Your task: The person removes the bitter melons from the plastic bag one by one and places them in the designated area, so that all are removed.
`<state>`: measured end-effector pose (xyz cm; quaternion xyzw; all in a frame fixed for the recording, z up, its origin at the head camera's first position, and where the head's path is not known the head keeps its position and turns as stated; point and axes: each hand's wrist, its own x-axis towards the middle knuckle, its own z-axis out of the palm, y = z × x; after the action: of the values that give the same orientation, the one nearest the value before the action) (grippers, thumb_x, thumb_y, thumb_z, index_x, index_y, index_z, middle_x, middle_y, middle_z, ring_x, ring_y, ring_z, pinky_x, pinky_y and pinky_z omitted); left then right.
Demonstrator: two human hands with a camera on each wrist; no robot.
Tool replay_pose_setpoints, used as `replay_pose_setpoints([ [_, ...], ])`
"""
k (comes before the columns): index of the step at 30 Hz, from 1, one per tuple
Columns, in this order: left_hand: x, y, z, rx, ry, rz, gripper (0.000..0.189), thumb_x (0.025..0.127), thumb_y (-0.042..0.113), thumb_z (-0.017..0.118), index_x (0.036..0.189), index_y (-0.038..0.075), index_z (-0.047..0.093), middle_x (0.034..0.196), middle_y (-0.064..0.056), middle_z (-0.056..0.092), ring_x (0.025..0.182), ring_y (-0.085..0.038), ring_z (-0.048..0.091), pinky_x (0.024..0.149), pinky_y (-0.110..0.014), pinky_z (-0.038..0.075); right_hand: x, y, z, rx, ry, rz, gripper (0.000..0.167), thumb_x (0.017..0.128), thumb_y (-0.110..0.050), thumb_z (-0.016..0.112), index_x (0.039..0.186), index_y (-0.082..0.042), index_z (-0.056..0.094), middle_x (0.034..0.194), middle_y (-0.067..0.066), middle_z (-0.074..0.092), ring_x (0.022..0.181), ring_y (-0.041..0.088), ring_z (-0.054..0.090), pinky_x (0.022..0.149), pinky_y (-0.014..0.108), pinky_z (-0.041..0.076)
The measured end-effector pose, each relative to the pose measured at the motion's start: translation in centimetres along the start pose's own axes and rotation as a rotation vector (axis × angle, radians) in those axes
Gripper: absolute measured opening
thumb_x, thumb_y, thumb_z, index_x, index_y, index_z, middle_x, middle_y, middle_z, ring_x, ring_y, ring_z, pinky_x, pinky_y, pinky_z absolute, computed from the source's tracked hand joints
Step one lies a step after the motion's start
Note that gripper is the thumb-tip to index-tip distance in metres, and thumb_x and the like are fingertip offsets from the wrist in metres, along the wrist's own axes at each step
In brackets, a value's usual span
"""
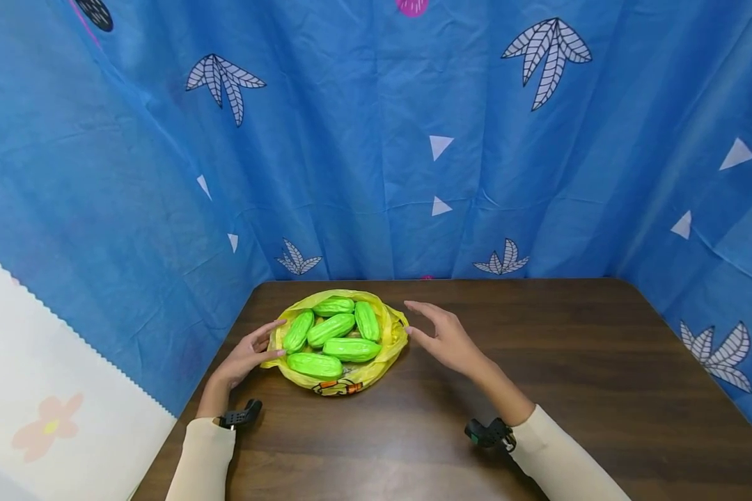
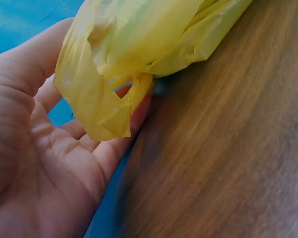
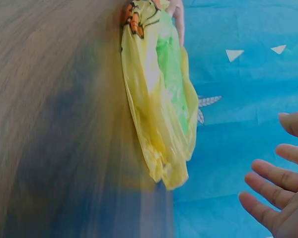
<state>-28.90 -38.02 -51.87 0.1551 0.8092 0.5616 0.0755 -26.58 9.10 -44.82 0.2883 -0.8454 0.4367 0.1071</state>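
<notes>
The wooden table [image 1: 601,410] fills the lower half of the head view, its far edge straight against a blue curtain [image 1: 351,153]. Its left edge slants toward the lower left, its right edge toward the lower right corner, and the near side runs off the bottom of the frame. The yellow plastic bag [image 1: 393,342] sits left of centre, near the far left corner, so room on the left is tight: just a narrow strip of wood, where the left hand [image 1: 246,355] reaches in. Right of the bag, the wood stretches broadly across the lower right of the frame.

The left hand is at the bag's left rim, index finger and thumb spread apart, a loose yellow corner hanging between fingers and palm; I can't tell how firmly those fingers bear on it. The right hand [image 1: 445,337] is loose, its fingers apart, just beside the bag's right end; the right wrist view shows a gap between them. The two hands are well apart, the bag between them.

The bag's mouth is rolled wide, thin and crinkled, with an orange and black print [image 1: 337,387] on its near side. Inside lie six bright green, ridged, oblong vegetables [image 1: 331,330], glossy and blunt-ended.
</notes>
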Motion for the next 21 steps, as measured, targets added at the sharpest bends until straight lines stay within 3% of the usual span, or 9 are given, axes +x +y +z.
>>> replay_pose_setpoints([
  [2, 0.1, -0.1, 0.0, -0.008, -0.013, 0.005, 0.068, 0.097, 0.010, 0.069, 0.157, 0.016, 0.040, 0.167, -0.014, 0.021, 0.147, -0.043, 0.028, 0.103, -0.029, 0.044, 0.2, 0.0, 0.6, 0.014, -0.013, -0.003, 0.048, 0.097, -0.021, 0.072, 0.142, -0.009, 0.060, 0.139, 0.009, 0.062, 0.129, 0.027, 0.058, 0.104, 0.050, 0.047],
  [4, 0.1, -0.2, 0.0, -0.008, -0.017, 0.010, 0.068, 0.096, 0.009, 0.070, 0.157, 0.014, 0.040, 0.166, -0.015, 0.022, 0.148, -0.042, 0.025, 0.103, -0.026, 0.042, 0.4, 0.1, 1.2, 0.026, -0.029, -0.003, 0.046, 0.097, -0.020, 0.072, 0.139, -0.008, 0.062, 0.136, 0.009, 0.064, 0.126, 0.028, 0.059, 0.103, 0.050, 0.047],
  [6, 0.1, -0.3, 0.0, -0.004, -0.012, 0.017, 0.067, 0.096, 0.009, 0.070, 0.156, 0.013, 0.041, 0.166, -0.015, 0.023, 0.150, -0.041, 0.021, 0.111, -0.036, 0.038, 0.6, 0.2, 1.8, 0.038, -0.043, 0.000, 0.044, 0.096, -0.020, 0.072, 0.137, -0.006, 0.063, 0.134, 0.009, 0.066, 0.125, 0.028, 0.060, 0.103, 0.050, 0.048],
  [10, 0.1, -0.6, 0.1, -0.003, -0.007, 0.039, 0.064, 0.096, 0.008, 0.070, 0.155, 0.011, 0.044, 0.164, -0.017, 0.028, 0.152, -0.039, 0.013, 0.118, -0.061, 0.018, 0.9, 0.5, 2.7, 0.064, -0.067, 0.012, 0.043, 0.095, -0.019, 0.073, 0.135, -0.004, 0.065, 0.133, 0.011, 0.066, 0.123, 0.029, 0.061, 0.100, 0.051, 0.049],
  [11, 0.1, -0.7, 0.1, -0.008, -0.005, 0.040, 0.064, 0.096, 0.008, 0.070, 0.154, 0.011, 0.045, 0.164, -0.016, 0.030, 0.153, -0.038, 0.013, 0.119, -0.059, 0.016, 1.0, 0.5, 2.9, 0.075, -0.070, 0.012, 0.043, 0.095, -0.018, 0.073, 0.134, -0.003, 0.065, 0.133, 0.013, 0.066, 0.122, 0.031, 0.062, 0.097, 0.052, 0.050],
  [14, 0.1, -1.0, 0.1, -0.042, -0.009, 0.053, 0.064, 0.096, 0.005, 0.069, 0.155, 0.010, 0.044, 0.164, -0.016, 0.030, 0.152, -0.037, 0.015, 0.118, -0.039, 0.028, 1.3, 0.7, 3.6, 0.097, -0.076, 0.008, 0.043, 0.095, -0.016, 0.074, 0.133, 0.001, 0.065, 0.132, 0.016, 0.066, 0.117, 0.037, 0.064, 0.089, 0.056, 0.053],
  [17, 0.1, -1.3, 0.1, -0.076, -0.006, 0.057, 0.066, 0.095, 0.003, 0.069, 0.156, 0.010, 0.042, 0.164, -0.017, 0.029, 0.152, -0.038, 0.014, 0.106, -0.017, 0.036, 1.5, 0.8, 4.3, 0.105, -0.083, 0.009, 0.043, 0.094, -0.015, 0.074, 0.132, 0.001, 0.065, 0.132, 0.014, 0.067, 0.118, 0.035, 0.064, 0.089, 0.055, 0.053],
  [21, 0.0, -1.5, 0.1, -0.086, 0.007, 0.055, 0.067, 0.095, 0.004, 0.069, 0.156, 0.009, 0.042, 0.164, -0.017, 0.028, 0.152, -0.033, 0.017, 0.104, -0.013, 0.037, 1.5, 1.0, 5.2, 0.088, -0.075, -0.010, 0.042, 0.092, -0.014, 0.076, 0.131, 0.000, 0.067, 0.130, 0.012, 0.068, 0.121, 0.029, 0.062, 0.095, 0.052, 0.052],
])
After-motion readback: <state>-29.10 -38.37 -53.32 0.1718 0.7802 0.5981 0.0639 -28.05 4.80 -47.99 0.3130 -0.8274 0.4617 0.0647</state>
